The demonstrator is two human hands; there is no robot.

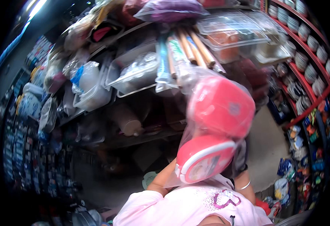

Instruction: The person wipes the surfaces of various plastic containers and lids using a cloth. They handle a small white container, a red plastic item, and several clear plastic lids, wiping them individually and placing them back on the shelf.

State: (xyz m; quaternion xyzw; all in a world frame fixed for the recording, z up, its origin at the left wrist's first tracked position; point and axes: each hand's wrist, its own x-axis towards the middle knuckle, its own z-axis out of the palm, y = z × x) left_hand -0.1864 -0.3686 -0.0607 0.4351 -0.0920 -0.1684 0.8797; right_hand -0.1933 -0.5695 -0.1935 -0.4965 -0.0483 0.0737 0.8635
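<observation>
A clear plastic bag (182,141) in front of my chest holds two pink-red plastic pieces. The upper one is a rounded container (218,104) with a small grey mark. Below it, a round pink container (204,161) has a white rim band and a label bearing writing. My left forearm (160,176) and my right forearm (242,183), which wears a bangle, both reach up behind the bag. Both hands are hidden behind it, so their grip does not show. Dark material (239,155) hangs beside the bag near the right forearm.
Ahead, a cluttered shelf carries wooden rolling pins (194,48), a clear plastic bin (136,73), stacked clear boxes (232,31) and a white tub (94,90). Red shelves (312,93) with stacked bowls stand right. A pale green perforated item (149,179) is low by the left forearm.
</observation>
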